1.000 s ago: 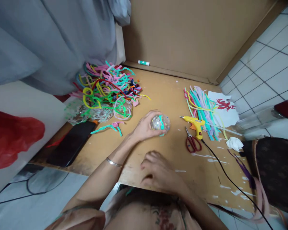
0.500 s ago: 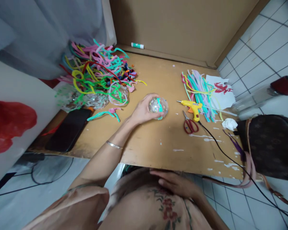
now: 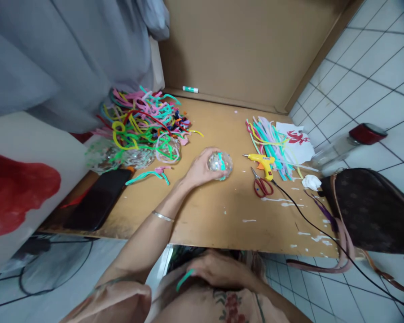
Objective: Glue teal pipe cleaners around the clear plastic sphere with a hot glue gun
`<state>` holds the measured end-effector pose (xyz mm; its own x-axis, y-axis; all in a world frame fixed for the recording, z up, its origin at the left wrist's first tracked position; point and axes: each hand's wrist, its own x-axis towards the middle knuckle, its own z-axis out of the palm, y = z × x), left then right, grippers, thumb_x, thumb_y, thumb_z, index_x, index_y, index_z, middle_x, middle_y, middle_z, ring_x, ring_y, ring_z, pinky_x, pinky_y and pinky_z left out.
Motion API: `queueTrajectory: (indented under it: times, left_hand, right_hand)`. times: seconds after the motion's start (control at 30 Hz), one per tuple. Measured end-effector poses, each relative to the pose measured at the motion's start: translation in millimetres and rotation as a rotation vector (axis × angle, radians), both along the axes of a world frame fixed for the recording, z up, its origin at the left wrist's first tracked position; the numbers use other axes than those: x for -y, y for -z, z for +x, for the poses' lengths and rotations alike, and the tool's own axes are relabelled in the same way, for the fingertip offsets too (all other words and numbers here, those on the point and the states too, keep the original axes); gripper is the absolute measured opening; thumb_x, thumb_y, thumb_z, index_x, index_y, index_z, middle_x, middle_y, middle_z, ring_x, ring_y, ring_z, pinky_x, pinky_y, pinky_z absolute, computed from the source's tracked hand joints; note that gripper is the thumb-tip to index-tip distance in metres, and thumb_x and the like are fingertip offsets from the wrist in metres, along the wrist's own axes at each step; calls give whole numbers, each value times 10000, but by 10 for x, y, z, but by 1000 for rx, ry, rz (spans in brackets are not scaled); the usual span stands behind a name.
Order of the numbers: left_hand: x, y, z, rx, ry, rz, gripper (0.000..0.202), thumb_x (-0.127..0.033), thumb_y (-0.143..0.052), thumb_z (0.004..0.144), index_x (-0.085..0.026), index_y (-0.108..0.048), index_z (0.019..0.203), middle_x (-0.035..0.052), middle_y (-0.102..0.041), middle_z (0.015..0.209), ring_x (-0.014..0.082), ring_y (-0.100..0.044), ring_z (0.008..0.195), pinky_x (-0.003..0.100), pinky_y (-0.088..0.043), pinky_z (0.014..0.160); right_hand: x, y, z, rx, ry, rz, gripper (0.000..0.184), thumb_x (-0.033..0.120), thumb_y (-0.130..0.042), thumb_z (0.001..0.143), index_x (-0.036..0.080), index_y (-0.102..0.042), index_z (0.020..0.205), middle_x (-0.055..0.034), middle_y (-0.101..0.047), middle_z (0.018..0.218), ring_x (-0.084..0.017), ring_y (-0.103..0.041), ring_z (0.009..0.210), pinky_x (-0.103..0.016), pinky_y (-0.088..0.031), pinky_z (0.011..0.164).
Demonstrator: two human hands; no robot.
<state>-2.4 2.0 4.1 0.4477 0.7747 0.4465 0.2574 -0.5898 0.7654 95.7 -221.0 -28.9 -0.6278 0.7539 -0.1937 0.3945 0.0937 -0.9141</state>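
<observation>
My left hand (image 3: 202, 167) is wrapped round a clear plastic ball (image 3: 226, 165) over the middle of the table. A teal strip and small specks show on or inside the ball; which one I cannot tell. Below the table edge, close to my lap, my right hand (image 3: 218, 268) has its fingers closed at the end of a short teal pipe cleaner piece (image 3: 184, 280). Right of the ball lie a yellow glue gun (image 3: 264, 164) and red-handled scissors (image 3: 263, 186).
A tangled heap of pipe cleaners (image 3: 141, 116) and several clear balls (image 3: 138, 158) fill the left back. In front are a black phone (image 3: 99, 199) and loose teal pieces (image 3: 148, 176). At right sit a pipe cleaner bundle (image 3: 272, 146), crumpled tissue (image 3: 311, 182), a bottle (image 3: 336, 148) and a brown bag (image 3: 370, 211).
My right hand has shifted left along my lap, and a teal pipe cleaner piece now shows at its fingers. The left hand keeps hold of the ball. The view has tilted up slightly.
</observation>
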Motion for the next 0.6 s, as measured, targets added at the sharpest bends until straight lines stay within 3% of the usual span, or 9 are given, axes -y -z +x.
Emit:
queueTrajectory:
  times: [0.03,0.1,0.17,0.2,0.3,0.37,0.47,0.6]
  left_hand:
    - [-3,11,6,1,12,29,593,-381,-785,655,-174,-551,1159,106,-616,1232,264,-592,1159,413,-450,1033]
    - [-8,29,16,5,39,66,579,-387,-783,663,-179,-556,1153,108,-619,1229,270,-585,1177,422,-441,1046]
    - [-10,44,23,7,48,79,575,-392,-781,669,-179,-558,1154,112,-617,1234,274,-580,1190,428,-436,1055]
    - [-10,51,25,6,45,80,577,-393,-782,669,-180,-558,1156,115,-614,1241,275,-577,1198,431,-434,1059]
    - [-7,67,28,7,40,85,589,-387,-787,671,-184,-551,1171,124,-601,1267,276,-563,1224,442,-423,1075]
    - [-3,72,27,17,59,91,595,-380,-790,674,-187,-547,1182,128,-594,1279,275,-560,1232,446,-420,1078]
    - [-4,72,23,27,92,97,609,-382,-796,668,-183,-549,1188,140,-586,1294,282,-559,1238,455,-427,1070]
    - [-12,63,20,20,113,103,598,-372,-784,670,-174,-555,1186,151,-591,1292,294,-569,1229,468,-443,1051]
  right_hand:
    - [20,-156,89,-49,-57,0,268,352,-499,926,261,-735,1013,0,-738,918,-157,-660,859,-266,-501,837]
    - [38,-471,306,-95,171,-36,337,361,-427,979,278,-665,1203,-18,-724,1009,-147,-652,929,-268,-499,859]
    - [1,-741,530,-179,453,-51,364,375,-405,995,293,-607,1286,9,-685,781,-104,-601,645,-225,-497,629]
    - [-42,-848,627,-270,606,-50,378,384,-403,996,302,-566,1327,23,-663,749,-81,-516,499,-211,-438,492]
    - [-261,-1062,802,-482,845,104,452,373,-568,922,339,-507,1369,-4,-707,924,-67,-491,439,-227,-409,415]
    - [-455,-1137,823,-564,894,214,458,373,-631,876,334,-551,1325,-9,-719,926,-58,-458,410,-232,-395,393]
    - [-767,-1161,782,-554,872,304,361,405,-606,879,257,-647,1205,9,-693,763,-45,-371,373,-224,-319,376]
    - [-1129,-996,731,-329,917,402,241,359,-606,839,200,-715,983,26,-652,667,-66,-411,427,-232,-313,420]
